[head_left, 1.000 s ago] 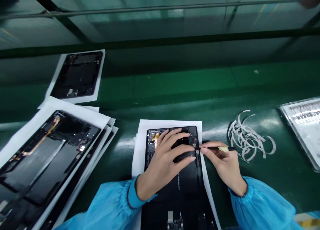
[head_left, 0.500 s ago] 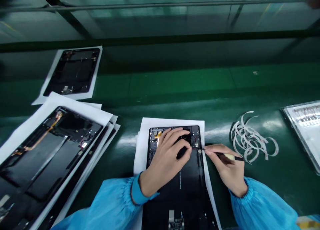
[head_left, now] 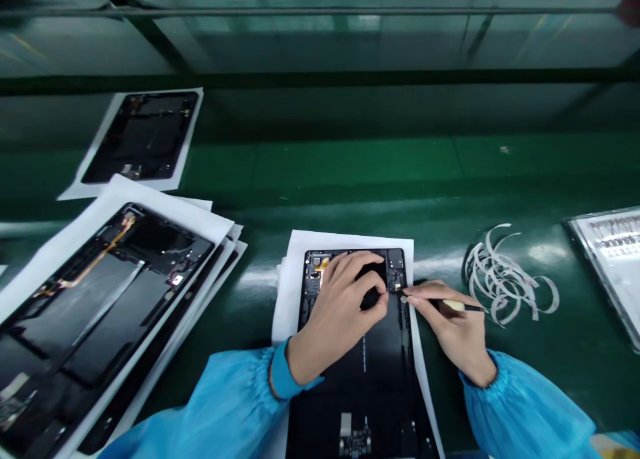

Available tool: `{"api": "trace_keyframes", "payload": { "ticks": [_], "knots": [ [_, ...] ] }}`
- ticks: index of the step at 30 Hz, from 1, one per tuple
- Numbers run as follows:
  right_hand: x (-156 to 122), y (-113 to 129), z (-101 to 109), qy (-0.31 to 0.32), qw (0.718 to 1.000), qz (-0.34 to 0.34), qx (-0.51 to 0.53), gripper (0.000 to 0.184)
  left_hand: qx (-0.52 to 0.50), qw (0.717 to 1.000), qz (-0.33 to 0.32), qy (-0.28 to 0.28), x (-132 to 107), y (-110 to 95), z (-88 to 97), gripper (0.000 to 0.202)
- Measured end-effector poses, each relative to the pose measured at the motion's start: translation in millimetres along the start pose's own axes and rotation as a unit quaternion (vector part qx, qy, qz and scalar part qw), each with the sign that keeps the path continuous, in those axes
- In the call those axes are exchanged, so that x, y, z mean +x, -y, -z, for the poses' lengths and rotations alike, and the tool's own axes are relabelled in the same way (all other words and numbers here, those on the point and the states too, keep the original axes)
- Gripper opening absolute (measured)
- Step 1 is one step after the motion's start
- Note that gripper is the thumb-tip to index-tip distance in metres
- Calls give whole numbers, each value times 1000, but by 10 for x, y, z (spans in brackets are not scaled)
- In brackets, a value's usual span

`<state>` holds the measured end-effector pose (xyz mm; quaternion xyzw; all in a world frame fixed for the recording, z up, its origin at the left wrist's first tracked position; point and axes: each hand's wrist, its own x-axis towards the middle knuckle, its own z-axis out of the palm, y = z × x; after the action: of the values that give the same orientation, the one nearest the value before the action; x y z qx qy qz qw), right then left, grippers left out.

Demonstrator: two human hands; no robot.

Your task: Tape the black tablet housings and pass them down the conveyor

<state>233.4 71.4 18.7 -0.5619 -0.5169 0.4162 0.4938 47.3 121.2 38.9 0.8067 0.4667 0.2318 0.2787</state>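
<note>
Left hand (head_left: 340, 306): thumb, forefinger closer than a second ago, pinch contents unclear | right hand (head_left: 457, 332): holds slim tool (head_left: 454, 305), now at black tablet (head_left: 370, 386) edge | suggests fine work there

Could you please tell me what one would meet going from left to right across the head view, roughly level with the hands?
Panel stack → left hand → right hand → white strips → tray.
</note>
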Motion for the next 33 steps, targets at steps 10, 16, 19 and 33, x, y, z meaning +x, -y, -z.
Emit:
{"api": "trace_keyframes", "payload": {
  "ticks": [10, 16, 19, 33],
  "knots": [
    [31, 13, -10, 13, 1000, -1, -11, 8, 10, 1000, -5, 4, 2, -13, 5, 12],
    [23, 10, 55, 16, 1000, 9, -21, 9, 17, 1000, -5, 8, 5, -8, 10, 11],
    [-7, -22, 104, 15, 1000, 7, -23, 10, 16, 1000, -6, 12, 8, -8, 15, 11],
    [53, 293, 84, -44, 995, 80, -36, 33, -34, 999, 4, 14, -10, 9, 52, 18]
  ]
}}
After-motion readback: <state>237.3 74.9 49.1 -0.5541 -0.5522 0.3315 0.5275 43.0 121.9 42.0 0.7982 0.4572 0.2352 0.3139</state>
